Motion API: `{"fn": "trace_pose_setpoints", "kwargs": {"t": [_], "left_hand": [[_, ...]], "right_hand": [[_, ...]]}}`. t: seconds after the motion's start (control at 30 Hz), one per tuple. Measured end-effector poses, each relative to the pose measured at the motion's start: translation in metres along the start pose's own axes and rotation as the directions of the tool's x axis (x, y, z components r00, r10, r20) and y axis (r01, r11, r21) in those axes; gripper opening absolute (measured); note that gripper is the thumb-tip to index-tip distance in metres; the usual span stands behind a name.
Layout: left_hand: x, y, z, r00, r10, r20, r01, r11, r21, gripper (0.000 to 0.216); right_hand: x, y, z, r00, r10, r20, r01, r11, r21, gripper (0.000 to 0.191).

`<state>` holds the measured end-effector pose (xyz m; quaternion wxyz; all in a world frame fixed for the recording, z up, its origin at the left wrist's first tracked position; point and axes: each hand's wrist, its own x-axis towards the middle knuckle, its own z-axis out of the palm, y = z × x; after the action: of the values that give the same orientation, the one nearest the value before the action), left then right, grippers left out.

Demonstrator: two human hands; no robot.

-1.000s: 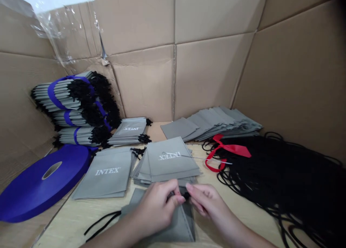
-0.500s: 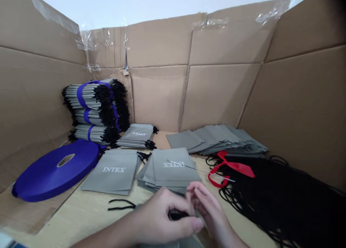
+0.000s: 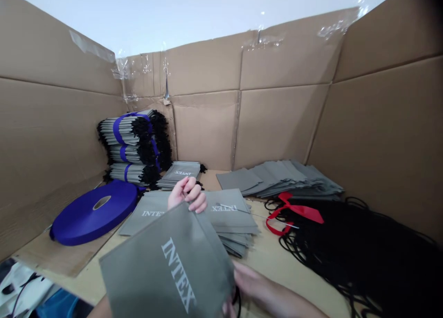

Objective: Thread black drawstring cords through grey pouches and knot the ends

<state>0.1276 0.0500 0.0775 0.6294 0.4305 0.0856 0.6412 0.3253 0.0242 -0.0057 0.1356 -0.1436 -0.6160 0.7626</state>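
A grey drawstring bag (image 3: 148,267) printed INTEX is held up close to me, tilted. Curled over its top corner are the fingers of my left hand (image 3: 189,195), with that forearm passing behind the bag. My right hand (image 3: 244,281) grips the bag's lower right edge, its fingers partly hidden by the fabric. Black cord (image 3: 237,299) shows beside the right fingers. Behind the bag lie a stack of grey INTEX bags (image 3: 230,216) and another INTEX bag pile (image 3: 138,216). A thin metal wire tool (image 3: 258,214) rests across the right stack.
A purple ribbon roll (image 3: 76,221) lies at left, below bundled bags (image 3: 133,147). More bags (image 3: 182,170) sit at the back. Grey pieces (image 3: 277,177) are fanned out near black cords (image 3: 367,258) and a red ribbon (image 3: 304,212). Cardboard walls (image 3: 204,129) enclose the table.
The grey bag has come up into view, its print facing me. My left hand has moved up and left to its corner; my right hand has moved down to its edge. The view has shifted slightly.
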Motion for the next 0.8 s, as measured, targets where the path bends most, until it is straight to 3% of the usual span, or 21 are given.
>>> {"fn": "trace_pose_setpoints", "kwargs": {"t": [0.1, 0.2, 0.3, 0.37, 0.43, 0.5, 0.53, 0.6, 0.63, 0.73, 0.8], "left_hand": [[0.002, 0.005, -0.014, 0.992, 0.08, -0.102, -0.087, 0.994, -0.067, 0.047], [-0.006, 0.014, -0.03, 0.986, 0.122, -0.115, -0.133, 0.987, -0.091, 0.052], [-0.023, 0.026, -0.047, 0.997, -0.062, 0.05, 0.061, 0.998, 0.008, 0.054], [-0.035, 0.035, -0.054, 0.956, -0.244, 0.163, 0.22, 0.964, 0.152, 0.054], [-0.042, 0.041, -0.051, 0.862, -0.477, 0.172, 0.379, 0.831, 0.406, 0.048], [-0.044, 0.041, -0.036, 0.767, -0.641, 0.032, 0.438, 0.559, 0.704, 0.034], [-0.044, 0.038, -0.024, 0.764, -0.644, -0.047, 0.393, 0.406, 0.825, 0.029], [-0.044, 0.024, 0.001, 0.868, -0.483, -0.114, 0.241, 0.209, 0.948, 0.023], [-0.044, 0.014, 0.012, 0.893, -0.441, -0.092, 0.171, 0.143, 0.975, 0.025], [-0.045, -0.022, 0.035, 0.855, -0.515, -0.063, 0.134, 0.102, 0.986, 0.035], [-0.045, -0.041, 0.038, 0.877, -0.474, -0.072, 0.158, 0.145, 0.977, 0.035]], "right_hand": [[-0.003, 0.0, -0.005, 0.996, 0.09, -0.018, -0.092, 0.985, -0.147, 0.042], [-0.003, -0.004, -0.011, 0.988, 0.071, -0.137, -0.102, 0.968, -0.229, 0.048], [-0.001, -0.009, -0.021, 0.967, 0.061, -0.246, -0.114, 0.971, -0.209, 0.049], [0.0, -0.011, -0.027, 0.96, 0.036, -0.279, -0.093, 0.977, -0.192, 0.048], [0.001, -0.01, -0.03, 0.956, 0.009, -0.292, -0.068, 0.979, -0.192, 0.045], [0.002, -0.007, -0.032, 0.949, -0.019, -0.314, -0.047, 0.978, -0.204, 0.042], [0.003, -0.005, -0.032, 0.945, -0.033, -0.327, -0.04, 0.976, -0.213, 0.041], [0.004, -0.001, -0.031, 0.937, -0.062, -0.345, -0.021, 0.972, -0.233, 0.039], [0.005, 0.0, -0.031, 0.935, -0.076, -0.347, -0.01, 0.971, -0.239, 0.04], [0.005, -0.003, -0.033, 0.922, -0.129, -0.366, 0.04, 0.969, -0.243, 0.044], [0.003, -0.009, -0.037, 0.902, -0.171, -0.396, 0.072, 0.965, -0.253, 0.045]]}}
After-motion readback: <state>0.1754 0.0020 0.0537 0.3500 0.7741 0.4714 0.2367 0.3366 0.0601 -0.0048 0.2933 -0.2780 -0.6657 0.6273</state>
